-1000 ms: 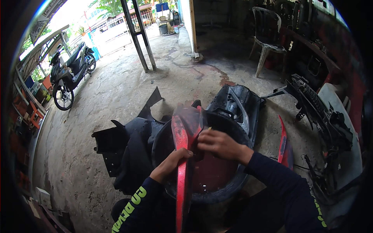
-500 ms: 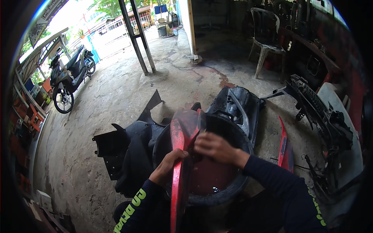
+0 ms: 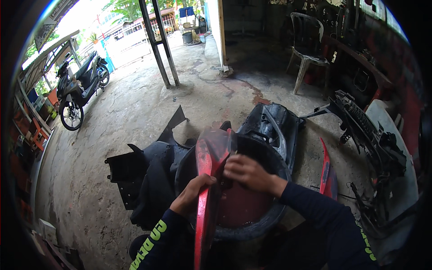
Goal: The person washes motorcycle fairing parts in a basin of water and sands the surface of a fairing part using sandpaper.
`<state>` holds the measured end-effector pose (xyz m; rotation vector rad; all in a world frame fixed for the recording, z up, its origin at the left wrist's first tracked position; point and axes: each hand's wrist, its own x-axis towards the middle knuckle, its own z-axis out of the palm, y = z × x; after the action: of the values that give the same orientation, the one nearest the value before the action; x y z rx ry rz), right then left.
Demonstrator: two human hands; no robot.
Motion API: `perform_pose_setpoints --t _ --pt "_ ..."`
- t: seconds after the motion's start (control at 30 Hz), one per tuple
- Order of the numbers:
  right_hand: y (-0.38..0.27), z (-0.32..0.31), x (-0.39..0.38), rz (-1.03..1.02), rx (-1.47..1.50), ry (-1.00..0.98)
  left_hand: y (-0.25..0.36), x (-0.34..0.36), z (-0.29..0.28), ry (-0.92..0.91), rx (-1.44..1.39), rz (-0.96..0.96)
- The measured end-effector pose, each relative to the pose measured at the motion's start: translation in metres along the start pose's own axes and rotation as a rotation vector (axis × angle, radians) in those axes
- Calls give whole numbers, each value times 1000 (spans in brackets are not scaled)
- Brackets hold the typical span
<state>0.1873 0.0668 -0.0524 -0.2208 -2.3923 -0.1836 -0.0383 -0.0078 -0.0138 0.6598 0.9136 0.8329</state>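
Note:
A long red motorcycle body panel, dulled and scuffed at its wider far end, stands over a black tub. My left hand grips its narrow part, thumb across the front and fingers wrapped behind the edge. Against the panel's right side is my right hand, its fingers curled in and slightly blurred; whatever they hold is hidden. Murky reddish water lies in the tub below my right hand. The panel's near end runs down past the lower edge of the view.
Black plastic fairing parts lie left of the tub, and a dark panel behind it. At right are another red panel and a black motorcycle frame part. Farther off stand a plastic chair, a metal post and a parked scooter.
My right hand stays at the panel's right side, its blur showing small motion. My left hand keeps its grip. The whole view has shifted slightly.

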Motion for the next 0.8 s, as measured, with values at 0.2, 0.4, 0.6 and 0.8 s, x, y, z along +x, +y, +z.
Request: perform_pose_setpoints --t 0.2,0.4,0.6,0.8 --pt "-16 3 1 30 11 -26 -3 6 -7 3 9 -3" --pt "3 -3 9 212 -39 -32 -1 4 -12 -40 -55 -32" --pt "27 -21 7 245 -82 -76 1 2 0 -38 42 -41" --pt "13 -8 6 140 -72 -87 -8 6 -13 -78 -33 -8"
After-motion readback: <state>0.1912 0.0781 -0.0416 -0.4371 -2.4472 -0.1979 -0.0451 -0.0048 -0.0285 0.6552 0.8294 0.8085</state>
